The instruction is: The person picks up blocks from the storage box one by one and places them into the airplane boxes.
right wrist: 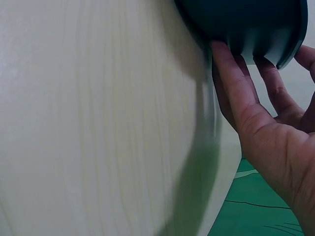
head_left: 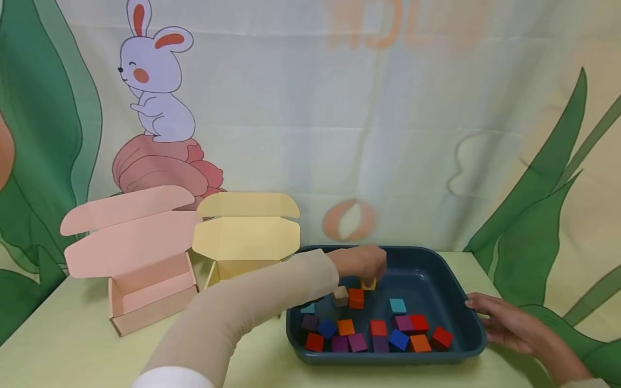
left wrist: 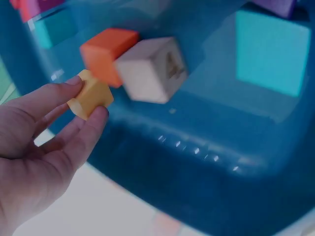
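Observation:
My left hand [head_left: 361, 262] reaches over the far left part of a dark blue tray [head_left: 388, 358]. Between thumb and fingertips it pinches a yellow block [left wrist: 91, 98], close beside an orange block [left wrist: 109, 49] and a plain wooden block [left wrist: 147, 71] marked with a 4. At the tray's right end, my right hand [head_left: 509, 323] holds the rim. Its fingers [right wrist: 236, 81] press on the outer wall from below, and the thumb is at the edge. Several red, purple, blue, orange and teal blocks [head_left: 398, 306] lie in the tray, mostly along its near side.
Left of the tray stand a yellow cardboard box [head_left: 247, 237] and a pink cardboard box [head_left: 152, 315], both with lids up. The left sleeve [head_left: 252, 296] crosses in front of the yellow box and hides part of it. A printed curtain [head_left: 291, 108] hangs behind the table.

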`<state>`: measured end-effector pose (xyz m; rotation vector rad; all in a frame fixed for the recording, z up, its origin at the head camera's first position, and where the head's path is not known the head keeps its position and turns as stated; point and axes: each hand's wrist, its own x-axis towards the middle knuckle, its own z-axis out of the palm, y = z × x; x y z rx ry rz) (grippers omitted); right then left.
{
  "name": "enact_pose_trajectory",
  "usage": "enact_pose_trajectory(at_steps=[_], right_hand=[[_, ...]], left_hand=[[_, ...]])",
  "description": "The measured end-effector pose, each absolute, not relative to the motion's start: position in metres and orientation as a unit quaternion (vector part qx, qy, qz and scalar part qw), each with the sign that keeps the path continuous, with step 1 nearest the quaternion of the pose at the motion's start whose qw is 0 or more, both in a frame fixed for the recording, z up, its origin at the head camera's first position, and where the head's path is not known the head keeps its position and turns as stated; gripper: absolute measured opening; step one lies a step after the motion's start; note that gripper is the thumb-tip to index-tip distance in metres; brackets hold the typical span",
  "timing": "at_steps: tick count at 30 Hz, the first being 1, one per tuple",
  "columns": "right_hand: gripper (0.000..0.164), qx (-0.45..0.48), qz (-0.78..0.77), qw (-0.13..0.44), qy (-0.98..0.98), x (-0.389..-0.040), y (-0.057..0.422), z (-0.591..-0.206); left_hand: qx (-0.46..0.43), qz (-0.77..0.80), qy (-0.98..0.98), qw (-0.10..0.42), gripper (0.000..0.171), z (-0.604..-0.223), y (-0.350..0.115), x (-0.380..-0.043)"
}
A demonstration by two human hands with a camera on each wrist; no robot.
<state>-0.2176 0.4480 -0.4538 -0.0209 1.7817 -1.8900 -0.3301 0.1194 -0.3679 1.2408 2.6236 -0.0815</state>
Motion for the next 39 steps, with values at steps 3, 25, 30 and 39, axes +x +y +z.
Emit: enact_pose_trajectory(at_steps=[3,25,30,39], right_hand=[[0.067,-0.009,-0.701,0.271,0.66,-0.219,0.448,-0.454],[0.044,-0.026,-0.72,0.29,0.63,-0.216,0.446,-0.452],[0.074,-0.017,-0.695,0.278,0.663,-0.218,0.443,-0.455],[0.036,-0.031,-0.72,0.287,0.632,-0.216,0.446,-0.451]], left_hand=[[0.44,-0.014,0.893,0.088,0.018,-0.353,0.114,-0.332],[0.425,0.072,0.901,0.054,0.024,-0.282,-0.015,-0.336],[0.392,0.062,0.916,0.062,0.022,-0.291,-0.072,-0.342],[0.346,0.048,0.931,0.104,0.021,-0.3,-0.134,-0.343]])
